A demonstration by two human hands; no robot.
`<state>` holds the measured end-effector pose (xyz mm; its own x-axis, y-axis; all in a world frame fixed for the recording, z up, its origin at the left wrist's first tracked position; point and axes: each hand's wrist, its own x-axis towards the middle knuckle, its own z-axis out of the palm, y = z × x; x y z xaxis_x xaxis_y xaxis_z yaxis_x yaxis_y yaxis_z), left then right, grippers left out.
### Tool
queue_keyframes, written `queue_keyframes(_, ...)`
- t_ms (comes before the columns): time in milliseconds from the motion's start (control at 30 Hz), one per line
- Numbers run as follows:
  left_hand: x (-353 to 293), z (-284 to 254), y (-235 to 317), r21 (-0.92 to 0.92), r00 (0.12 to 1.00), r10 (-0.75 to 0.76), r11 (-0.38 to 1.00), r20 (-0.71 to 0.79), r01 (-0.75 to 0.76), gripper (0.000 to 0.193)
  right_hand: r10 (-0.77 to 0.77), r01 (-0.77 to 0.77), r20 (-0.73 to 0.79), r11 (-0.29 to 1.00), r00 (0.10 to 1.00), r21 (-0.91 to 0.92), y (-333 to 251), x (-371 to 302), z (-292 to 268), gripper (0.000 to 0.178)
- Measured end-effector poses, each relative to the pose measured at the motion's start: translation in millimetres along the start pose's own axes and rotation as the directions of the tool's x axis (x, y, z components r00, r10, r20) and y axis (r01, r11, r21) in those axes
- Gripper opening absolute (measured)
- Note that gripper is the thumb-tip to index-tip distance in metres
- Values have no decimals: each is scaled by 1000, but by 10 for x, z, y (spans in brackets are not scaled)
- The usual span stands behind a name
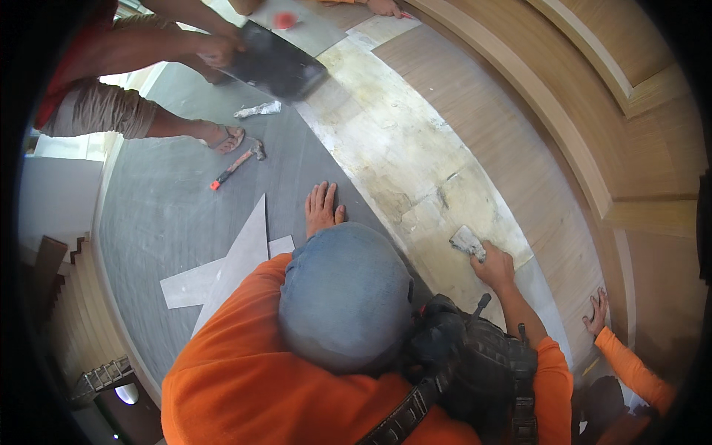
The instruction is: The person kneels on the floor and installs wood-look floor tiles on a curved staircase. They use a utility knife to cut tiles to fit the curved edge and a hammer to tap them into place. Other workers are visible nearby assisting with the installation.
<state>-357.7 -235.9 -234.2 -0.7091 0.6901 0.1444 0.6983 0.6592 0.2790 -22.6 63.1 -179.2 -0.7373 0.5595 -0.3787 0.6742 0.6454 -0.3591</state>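
Observation:
My left hand (321, 208) lies flat on the grey floor covering (285, 159), fingers stretched out and holding nothing. It is beside the edge of a pale, stained, bare strip of floor (415, 163). Over that strip, my right hand (495, 265) grips what looks like a scraper (468, 242), its broad end smeared whitish grey; the handle is hidden in my fist. Between my arms a rounded blue-grey shape (345, 297) and a black bag with straps (475, 337) hide part of the floor.
A co-worker at upper left holds a dark flat panel (278, 59). Nearby are a hammer (237, 163) and a white-smeared object (258, 110). Pale cut pieces (194, 283) lie left. Wood-look planks (475, 96) border a panelled wall (615, 148). Another person's hand (595, 311) rests at right.

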Motion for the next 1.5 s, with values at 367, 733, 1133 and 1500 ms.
queue_keyframes(367, -20, -83, 41, 9, 1000, -17, 1000, 14, 17, 57, 59, -56, 60, 997, 996, -45, -49, -5, -15, 42)
queue_keyframes(733, -7, -135, 112, 40, 997, -54, 998, 51, 52, 56, 19, -18, 18, 999, 1000, -31, -24, 1, 0, 39)
queue_keyframes(1133, -3, -176, 141, 40, 998, -54, 998, 44, 52, 56, 21, -21, 12, 999, 1000, -26, -36, -11, -4, 40)
queue_keyframes(1500, -16, -99, 80, 12, 1000, -21, 1000, 23, 21, 56, 12, -12, 7, 999, 1000, -39, -15, -10, -22, 40)
